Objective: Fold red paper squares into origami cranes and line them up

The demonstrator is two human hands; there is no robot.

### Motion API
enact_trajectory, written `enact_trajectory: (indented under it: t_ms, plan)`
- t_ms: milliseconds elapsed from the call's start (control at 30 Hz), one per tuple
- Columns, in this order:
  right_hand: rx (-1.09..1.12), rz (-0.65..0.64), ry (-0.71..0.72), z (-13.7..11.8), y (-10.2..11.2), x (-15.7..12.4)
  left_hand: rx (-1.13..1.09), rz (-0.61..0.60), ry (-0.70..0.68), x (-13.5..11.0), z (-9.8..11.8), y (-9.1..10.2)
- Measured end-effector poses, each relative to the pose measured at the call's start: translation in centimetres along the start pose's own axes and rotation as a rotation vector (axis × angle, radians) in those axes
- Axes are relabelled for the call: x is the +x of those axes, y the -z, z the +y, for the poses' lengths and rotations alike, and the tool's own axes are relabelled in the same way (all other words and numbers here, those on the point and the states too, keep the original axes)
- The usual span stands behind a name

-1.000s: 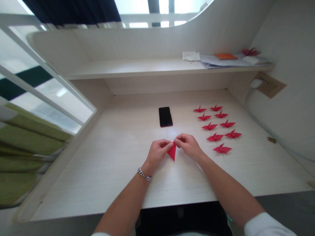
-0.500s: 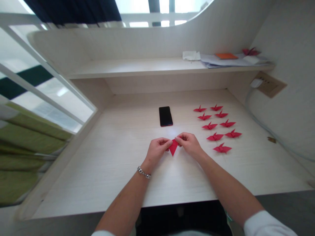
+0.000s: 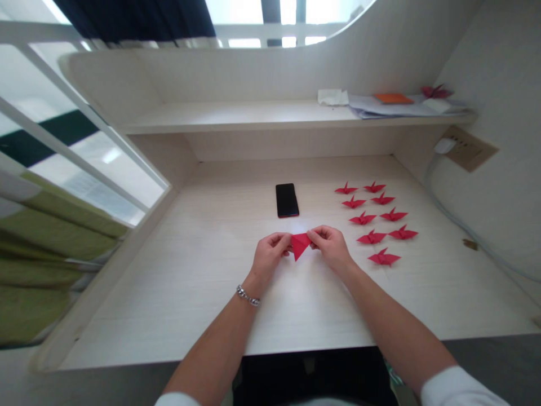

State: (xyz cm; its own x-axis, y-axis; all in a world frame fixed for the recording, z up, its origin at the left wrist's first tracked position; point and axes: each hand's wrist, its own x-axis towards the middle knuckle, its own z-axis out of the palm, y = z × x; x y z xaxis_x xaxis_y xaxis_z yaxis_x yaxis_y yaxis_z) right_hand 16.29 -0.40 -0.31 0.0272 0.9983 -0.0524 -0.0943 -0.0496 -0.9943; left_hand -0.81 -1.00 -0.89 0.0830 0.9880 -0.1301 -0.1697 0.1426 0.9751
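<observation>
Nearest to me, the left hand [image 3: 270, 256], with a metal bracelet [image 3: 248, 296] at the wrist, and the right hand [image 3: 333, 248] each pinch 1 upper corner of a folded red paper triangle [image 3: 300, 245]. The triangle sits between the 2 hands, point toward me, low over the pale desk [image 3: 169, 293]; I cannot tell whether it touches the surface. To the right, 9 red paper cranes [image 3: 371, 237] lie in 2 columns. Beyond the hands, a black phone [image 3: 287, 199] lies flat, screen dark. Farther back, the shelf [image 3: 232, 115] holds a crumpled white sheet [image 3: 333, 97], stacked papers [image 3: 372, 108], an orange pad [image 3: 393, 98] and 1 red folded piece [image 3: 437, 91]. Any print there is too small to read.
</observation>
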Motion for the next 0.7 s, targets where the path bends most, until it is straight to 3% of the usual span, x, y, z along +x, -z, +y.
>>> enact_trajectory:
  t_ms: [333,433,533,700]
  plan:
    - [0.0,-0.071,-0.006,0.5,-0.3,-0.2,0.027,0.053,-0.122,-0.1,-0.3,-0.4]
    - [-0.078,-0.151,-0.031,0.3,-0.1,-0.3,0.117,0.087,-0.163,-0.1,-0.1,-0.2]
    - [-0.257,-0.238,0.029,0.0,0.2,-0.4,0.275,0.019,-0.21,-0.5,0.2,0.0]
    - [-0.49,-0.264,0.117,-0.4,0.1,-0.6,0.444,-0.106,-0.221,-1.2,0.5,-0.4]
